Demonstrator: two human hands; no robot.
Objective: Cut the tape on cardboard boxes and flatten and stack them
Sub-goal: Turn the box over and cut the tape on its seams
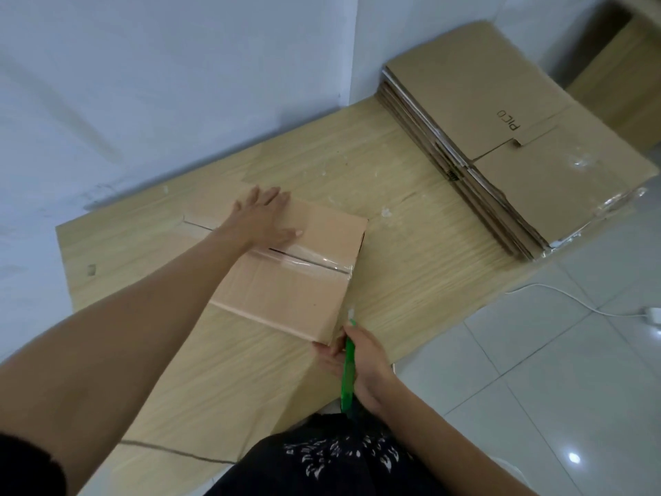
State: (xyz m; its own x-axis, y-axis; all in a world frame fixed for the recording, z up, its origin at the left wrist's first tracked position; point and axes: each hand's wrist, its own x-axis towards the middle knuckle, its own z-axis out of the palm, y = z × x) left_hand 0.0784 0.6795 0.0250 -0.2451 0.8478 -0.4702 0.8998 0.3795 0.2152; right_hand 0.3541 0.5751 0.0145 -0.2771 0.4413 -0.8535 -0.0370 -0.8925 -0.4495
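A sealed cardboard box (286, 291) lies at the centre of the wood-grain worktop (411, 245), with its taped seam (311, 259) facing up and running from about 9 o'clock to 3 o'clock. The clear tape looks uncut along the part that shows.

The left hand (266, 218) reaches across to the far flap. It lies palm down with the fingers straight and spread, gripping nothing. Most likely it is pinning the box so it cannot slide under the blade.

At 5 o'clock from the box, the right hand (361, 363) has its fingers curled round a green utility knife (347, 374). The tip points toward the box's near right corner, and the fingertips are just at that corner. The knife seems to be held low and clear of the other hand, ready to enter the seam from the right end.

At 1 o'clock a stack of flattened boxes (500, 137) sits against the wall corner, well apart from the box, probably kept there to leave cutting room.
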